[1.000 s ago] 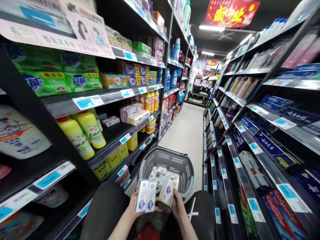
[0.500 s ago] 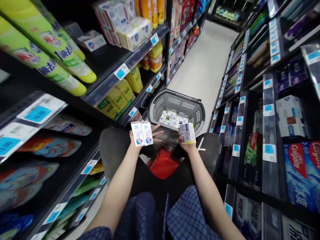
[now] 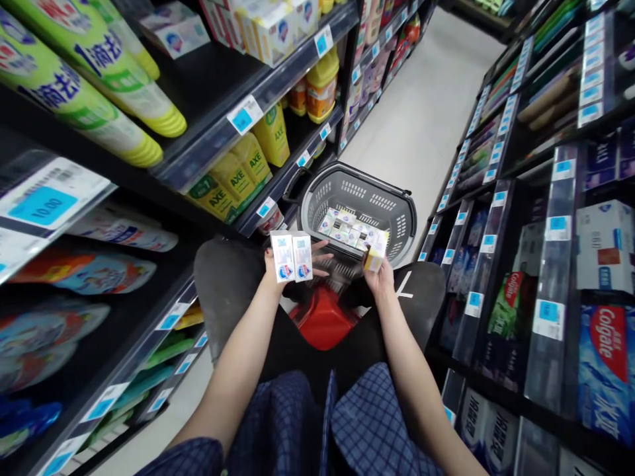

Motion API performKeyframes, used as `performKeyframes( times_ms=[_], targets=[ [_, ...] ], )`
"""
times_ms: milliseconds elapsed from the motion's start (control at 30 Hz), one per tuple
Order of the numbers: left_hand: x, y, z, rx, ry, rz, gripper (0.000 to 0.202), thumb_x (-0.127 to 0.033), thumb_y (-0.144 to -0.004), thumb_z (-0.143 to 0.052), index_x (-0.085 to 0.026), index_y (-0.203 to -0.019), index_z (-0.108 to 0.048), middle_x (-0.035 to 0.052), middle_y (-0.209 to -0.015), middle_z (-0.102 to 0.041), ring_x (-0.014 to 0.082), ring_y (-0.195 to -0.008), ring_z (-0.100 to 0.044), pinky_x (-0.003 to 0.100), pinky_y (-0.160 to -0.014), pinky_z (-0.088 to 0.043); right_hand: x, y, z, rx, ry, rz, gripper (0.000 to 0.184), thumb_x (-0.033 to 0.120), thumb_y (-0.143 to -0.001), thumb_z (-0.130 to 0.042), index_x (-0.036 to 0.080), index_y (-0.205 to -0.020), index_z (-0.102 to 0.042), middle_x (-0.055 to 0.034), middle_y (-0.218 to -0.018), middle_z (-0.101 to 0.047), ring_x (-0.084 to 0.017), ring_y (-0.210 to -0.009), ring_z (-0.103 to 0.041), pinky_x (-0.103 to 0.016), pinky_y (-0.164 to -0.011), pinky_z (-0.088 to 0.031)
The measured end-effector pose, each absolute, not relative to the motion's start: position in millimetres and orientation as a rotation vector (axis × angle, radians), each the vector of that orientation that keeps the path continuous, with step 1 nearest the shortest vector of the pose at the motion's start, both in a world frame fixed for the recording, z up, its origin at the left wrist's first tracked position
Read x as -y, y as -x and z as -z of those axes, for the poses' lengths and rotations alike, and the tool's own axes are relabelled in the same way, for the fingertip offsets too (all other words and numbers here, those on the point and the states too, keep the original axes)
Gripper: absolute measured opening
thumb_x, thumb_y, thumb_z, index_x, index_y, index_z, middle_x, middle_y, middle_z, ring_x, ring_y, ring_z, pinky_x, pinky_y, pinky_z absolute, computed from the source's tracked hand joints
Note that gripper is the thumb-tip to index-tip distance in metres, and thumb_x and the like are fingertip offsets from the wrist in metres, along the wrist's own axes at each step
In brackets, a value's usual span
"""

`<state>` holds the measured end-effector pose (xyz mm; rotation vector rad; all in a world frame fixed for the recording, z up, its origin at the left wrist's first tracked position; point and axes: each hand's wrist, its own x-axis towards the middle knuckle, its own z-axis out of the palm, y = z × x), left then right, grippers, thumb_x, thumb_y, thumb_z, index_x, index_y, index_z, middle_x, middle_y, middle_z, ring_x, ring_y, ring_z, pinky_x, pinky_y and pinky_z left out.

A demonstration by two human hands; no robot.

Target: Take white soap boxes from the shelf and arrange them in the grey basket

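Note:
My left hand [image 3: 282,272] grips two small white boxes [image 3: 292,256] side by side, each with a blue and red logo, held upright above my left knee. My right hand [image 3: 381,280] is closed on a yellow and white box [image 3: 376,252] at the near rim of a grey plastic shopping basket [image 3: 403,218]. The basket stands on the aisle floor in front of my knees and holds several more white boxes [image 3: 344,227]. A red stool [image 3: 322,320] shows between my legs.
Black shelves line both sides of the narrow aisle. On the left are green bottles [image 3: 74,99], yellow AXE bottles [image 3: 243,173] and boxed soaps [image 3: 268,30]. Colgate toothpaste boxes [image 3: 605,360] fill the right shelves. The pale floor [image 3: 426,112] runs ahead.
The view has tilted down from the aisle to my lap. My hands have parted: the left keeps two white boxes, the right has carried a yellow and white box toward the basket rim.

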<state>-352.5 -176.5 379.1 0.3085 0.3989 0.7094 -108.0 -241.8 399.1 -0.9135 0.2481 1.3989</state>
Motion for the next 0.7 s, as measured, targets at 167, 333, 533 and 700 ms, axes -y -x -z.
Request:
performKeyframes(
  times_ms=[167, 333, 533, 700],
  targets=[
    [175, 353, -376, -0.410, -0.280, -0.724, 0.096, -0.072, -0.035, -0.075, -0.020, -0.115, -0.061, 0.0212, -0.144, -0.046, 0.0583, -0.135, -0.025, 0.077, -0.095, -0.026, 241, 106, -390, -0.263, 0.914, -1.229, 0.024, 0.024, -0.097, -0.040, 0.020, -0.116, -0.054, -0.0039, -0.108, -0.068, -0.015, -0.099, -0.065, -0.039, -0.093, -0.054],
    [177, 352, -385, -0.407, -0.206, -0.711, 0.091, -0.078, -0.038, -0.070, -0.018, -0.107, -0.063, 0.0224, -0.145, -0.044, 0.0579, -0.136, -0.024, 0.077, -0.098, -0.024, 245, 107, -385, -0.252, 0.957, -1.227, 0.022, 0.021, -0.092, -0.048, 0.019, -0.113, -0.055, -0.0063, -0.107, -0.069, -0.017, -0.102, -0.066, -0.046, -0.102, -0.049],
    [180, 351, -394, -0.417, -0.218, -0.704, 0.086, -0.073, -0.037, -0.072, -0.019, -0.104, -0.063, 0.0216, -0.143, -0.047, 0.0563, -0.134, -0.030, 0.075, -0.097, -0.028, 249, 107, -382, -0.225, 0.975, -1.193, 0.013, 0.012, -0.086, -0.052, 0.019, -0.096, -0.056, -0.0009, -0.087, -0.071, -0.018, -0.091, -0.069, -0.051, -0.103, -0.047],
    [179, 352, -393, -0.413, -0.231, -0.709, 0.081, -0.071, -0.036, -0.073, -0.019, -0.098, -0.064, 0.0213, -0.143, -0.046, 0.0568, -0.137, -0.024, 0.075, -0.096, -0.029, 251, 104, -376, -0.184, 1.018, -1.117, 0.018, 0.012, -0.079, -0.062, 0.022, -0.088, -0.050, 0.0027, -0.087, -0.070, -0.017, -0.090, -0.070, -0.049, -0.100, -0.049]
  ],
)
